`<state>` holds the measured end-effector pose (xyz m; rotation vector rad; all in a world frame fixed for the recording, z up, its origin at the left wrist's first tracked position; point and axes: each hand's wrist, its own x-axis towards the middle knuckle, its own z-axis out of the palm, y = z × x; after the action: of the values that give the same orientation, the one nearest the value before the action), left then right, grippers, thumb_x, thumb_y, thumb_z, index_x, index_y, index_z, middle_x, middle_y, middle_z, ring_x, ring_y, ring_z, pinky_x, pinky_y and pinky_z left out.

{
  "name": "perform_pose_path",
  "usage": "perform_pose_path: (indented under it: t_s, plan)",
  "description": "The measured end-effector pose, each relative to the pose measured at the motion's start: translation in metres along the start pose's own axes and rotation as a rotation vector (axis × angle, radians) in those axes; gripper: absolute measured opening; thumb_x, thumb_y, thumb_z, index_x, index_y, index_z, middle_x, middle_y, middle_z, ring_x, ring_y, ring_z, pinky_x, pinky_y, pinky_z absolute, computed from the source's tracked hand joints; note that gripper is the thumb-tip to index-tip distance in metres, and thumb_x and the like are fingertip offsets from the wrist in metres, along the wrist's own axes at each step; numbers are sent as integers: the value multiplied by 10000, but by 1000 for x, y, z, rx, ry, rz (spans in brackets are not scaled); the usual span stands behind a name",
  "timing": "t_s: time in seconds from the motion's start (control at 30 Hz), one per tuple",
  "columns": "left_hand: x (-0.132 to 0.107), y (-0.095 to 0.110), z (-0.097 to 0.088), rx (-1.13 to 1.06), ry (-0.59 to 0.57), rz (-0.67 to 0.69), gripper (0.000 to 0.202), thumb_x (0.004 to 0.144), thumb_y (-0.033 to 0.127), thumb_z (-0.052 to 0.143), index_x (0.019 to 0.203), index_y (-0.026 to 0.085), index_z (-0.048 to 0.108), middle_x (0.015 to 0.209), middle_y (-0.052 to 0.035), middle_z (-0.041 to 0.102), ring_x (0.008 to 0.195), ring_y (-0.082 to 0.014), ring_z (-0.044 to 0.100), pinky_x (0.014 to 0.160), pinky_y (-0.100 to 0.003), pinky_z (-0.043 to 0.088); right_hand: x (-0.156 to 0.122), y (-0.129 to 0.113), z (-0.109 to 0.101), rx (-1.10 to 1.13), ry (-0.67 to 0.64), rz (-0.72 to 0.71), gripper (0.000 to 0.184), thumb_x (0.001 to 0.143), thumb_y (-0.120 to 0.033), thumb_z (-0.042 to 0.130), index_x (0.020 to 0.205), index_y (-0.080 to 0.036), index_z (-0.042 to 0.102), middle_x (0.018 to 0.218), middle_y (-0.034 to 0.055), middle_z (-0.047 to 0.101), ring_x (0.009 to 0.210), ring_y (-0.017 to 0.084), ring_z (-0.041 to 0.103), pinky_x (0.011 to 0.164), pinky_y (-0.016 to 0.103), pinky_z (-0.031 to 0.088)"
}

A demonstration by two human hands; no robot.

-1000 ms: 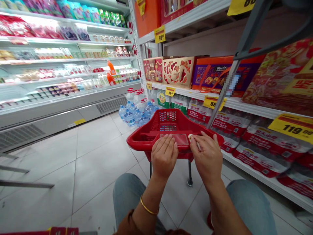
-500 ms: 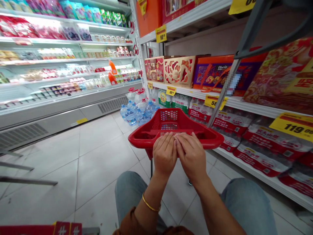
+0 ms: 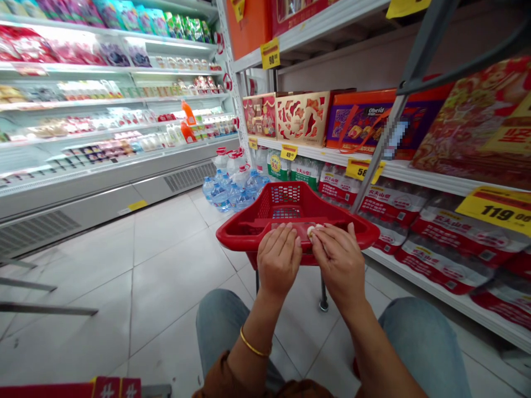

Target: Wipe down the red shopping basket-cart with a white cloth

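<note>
A red plastic shopping basket (image 3: 232, 235) on thin legs stands in front of my knees, with openwork walls and a wide near rim. My left hand (image 3: 279, 260) is closed over the middle of that rim, its fingers pressed together; whatever lies under them is hidden. To its right, my right hand (image 3: 339, 260) pinches a small whitish lump (image 3: 311, 231) between thumb and fingertips, just above the rim. What the lump is made of cannot be told. Between the hands a flat, shiny strip (image 3: 299, 228) shows along the rim.
On the right, a shelf rack (image 3: 402, 174) carries boxed goods and shrink-wrapped bottle packs (image 3: 448, 265). Large water bottles (image 3: 234, 193) stand on the floor beyond the basket. A refrigerated display (image 3: 124, 171) runs along the left. A slanted grey metal pole (image 3: 379, 157) rises at right.
My hands, side by side and touching before, have come apart. The right hand has shifted right, and the whitish lump at its fingertips now shows more clearly. My left hand has barely moved.
</note>
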<state>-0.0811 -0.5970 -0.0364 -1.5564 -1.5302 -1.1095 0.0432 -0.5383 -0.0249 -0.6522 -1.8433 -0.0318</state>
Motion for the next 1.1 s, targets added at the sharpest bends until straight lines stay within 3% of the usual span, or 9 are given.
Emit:
perform_pose_path:
  t_s: [0.33, 0.6, 0.83, 1.1]
  plan:
    - [1, 4, 1, -12, 14, -48, 209, 893, 137, 546, 1062, 129, 669, 1110, -119, 725, 1086, -235, 657, 972, -407, 477, 0, -4, -2, -21, 38, 56, 149, 916, -229, 581, 969, -165, 705, 951, 73, 737, 895, 193, 675, 1097, 531, 376]
    - [-1, 3, 2, -23, 17, -67, 256, 923, 148, 495, 1120, 146, 659, 1135, -113, 717, 1104, -220, 649, 987, -400, 458, 1, -22, 6, 63, -76, -27, 171, 934, -207, 543, 1030, -175, 681, 1029, 68, 722, 989, 200, 646, 1107, 495, 376]
    - [-1, 0, 0, -10, 16, -22, 221, 902, 161, 549, 1089, 146, 665, 1120, -105, 724, 1096, -222, 654, 980, -389, 454, -3, -10, 2, 9, -28, -26, 154, 928, -224, 566, 1019, -187, 685, 999, 60, 729, 968, 193, 661, 1138, 535, 309]
    - [0, -5, 1, -40, 29, -5, 211, 893, 152, 556, 1072, 154, 667, 1101, -101, 731, 1098, -224, 654, 964, -393, 465, -5, 16, -9, -45, 33, 24, 147, 921, -240, 578, 977, -180, 700, 965, 64, 741, 933, 197, 678, 1112, 530, 349]
